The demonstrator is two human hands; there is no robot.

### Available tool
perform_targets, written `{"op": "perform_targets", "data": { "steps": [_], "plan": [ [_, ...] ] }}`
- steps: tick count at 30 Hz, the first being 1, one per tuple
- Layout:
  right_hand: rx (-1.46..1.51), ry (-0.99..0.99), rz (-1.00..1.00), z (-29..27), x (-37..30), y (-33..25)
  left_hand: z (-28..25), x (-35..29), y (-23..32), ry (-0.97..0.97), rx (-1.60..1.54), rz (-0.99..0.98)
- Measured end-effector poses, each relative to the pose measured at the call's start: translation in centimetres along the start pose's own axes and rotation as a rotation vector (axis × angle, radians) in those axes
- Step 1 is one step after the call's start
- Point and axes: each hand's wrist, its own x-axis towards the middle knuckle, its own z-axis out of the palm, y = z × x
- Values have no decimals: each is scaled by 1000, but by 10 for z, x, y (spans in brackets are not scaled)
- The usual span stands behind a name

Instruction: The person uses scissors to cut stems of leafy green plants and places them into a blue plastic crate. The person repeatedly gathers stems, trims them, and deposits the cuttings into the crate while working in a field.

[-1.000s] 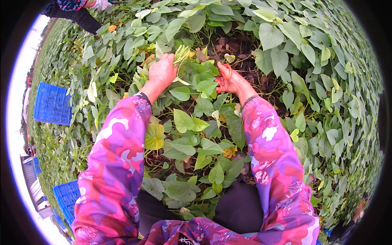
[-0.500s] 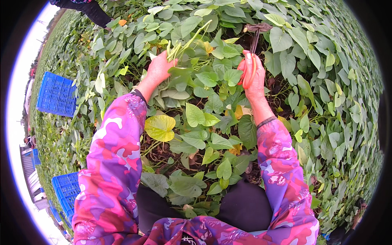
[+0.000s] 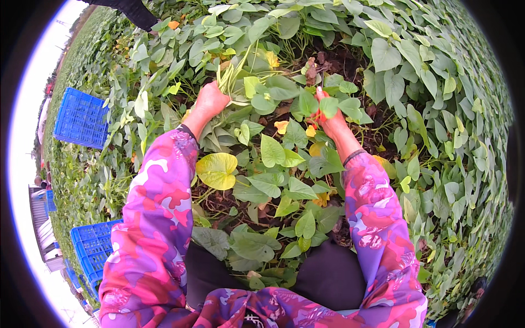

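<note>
Leaves everywhere, a thick bed of green vine foliage [image 3: 415, 109] running out on all sides, and a person in pink, purple and white patterned sleeves [image 3: 158, 218] bends over it with both arms stretched forward. The left hand [image 3: 210, 101] is closed around a bunch of pale green stems [image 3: 232, 74], which stand up and fan a little away from the fist, just above the leaf cover. The right hand [image 3: 328, 117] is down among the leaves, with a small green leaf lying across its fingers; a bit of red shows at the fingertips, but the foliage hides enough that I cannot tell whether it is gripping anything or lying open. A dark band sits on that wrist.

Between the two arms a single yellow leaf [image 3: 217, 170] stands out against the green, close to the left forearm. Dark soil [image 3: 333, 57] shows through a gap beyond the hands, with a few brownish withered bits in it. Off to the left, a blue plastic crate [image 3: 81, 117] rests on the vines, well apart from the hands, and another blue crate [image 3: 93, 246] sits lower down by the left elbow. At the top edge a dark sleeve [image 3: 134, 10] of somebody else comes into view.
</note>
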Motion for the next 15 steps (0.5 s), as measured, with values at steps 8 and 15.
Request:
{"op": "perform_targets", "data": {
  "steps": [8, 15],
  "plan": [
    [263, -806, 86, 6, -22, -53, -27, -1, 6, 94, 135, 63],
    [-121, -558, 156, 29, 3, -46, -19, -15, 10, 184, 162, 77]
  ]
}}
